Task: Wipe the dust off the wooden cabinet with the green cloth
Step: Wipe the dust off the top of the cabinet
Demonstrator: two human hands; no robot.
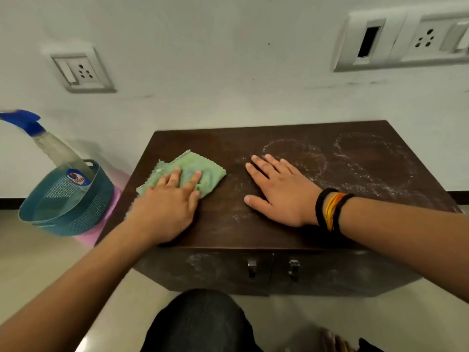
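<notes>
A low dark wooden cabinet [228, 222] stands against the wall, its top streaked with white dust rings [368, 163] on the right half. The green cloth [193, 166] lies folded on the top's left part. My left hand [165, 207] presses flat on the cloth with straight fingers. Palm down on the bare wood at the middle rests my right hand [276, 191], fingers spread, apart from the cloth. Dust also marks the cabinet's front face [200, 265].
A blue perforated basket [68, 207] holding a spray bottle [50, 146] sits on a pink stool left of the cabinet. Wall sockets [81, 71] hang above. Two metal door handles [272, 269] face me. My knee [200, 321] is just before the cabinet.
</notes>
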